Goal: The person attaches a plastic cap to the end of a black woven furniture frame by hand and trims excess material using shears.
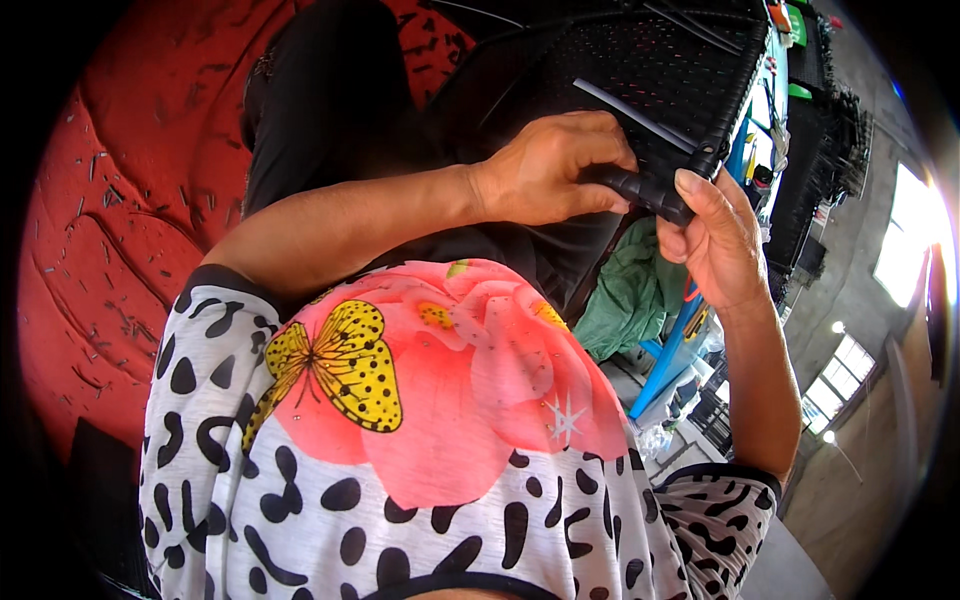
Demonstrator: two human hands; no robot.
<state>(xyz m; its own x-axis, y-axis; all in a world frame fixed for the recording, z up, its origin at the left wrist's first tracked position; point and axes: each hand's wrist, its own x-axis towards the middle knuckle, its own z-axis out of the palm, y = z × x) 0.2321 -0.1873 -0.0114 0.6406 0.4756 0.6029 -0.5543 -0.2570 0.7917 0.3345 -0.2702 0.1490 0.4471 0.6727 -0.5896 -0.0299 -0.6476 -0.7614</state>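
A black woven panel [590,65] with a thick wrapped edge lies across my lap. At its near corner a black wrapped frame end [650,192] sticks out. My left hand [555,165] is closed on this end from the left, with thumb and curled fingers pinching it. My right hand [722,235] grips its tip from the right, the thumb on top and the fingers bent below. Just beyond my hands, a pale grey flat strip [635,115] rests across the weave. What the fingertips press on is partly hidden.
A red ground sheet [130,200] scattered with small dark scraps spreads to the left. Green cloth [630,295] bunches below my right hand, next to a blue bar [665,365]. Black woven pieces [805,180] are stacked at the right, before a grey floor and bright windows.
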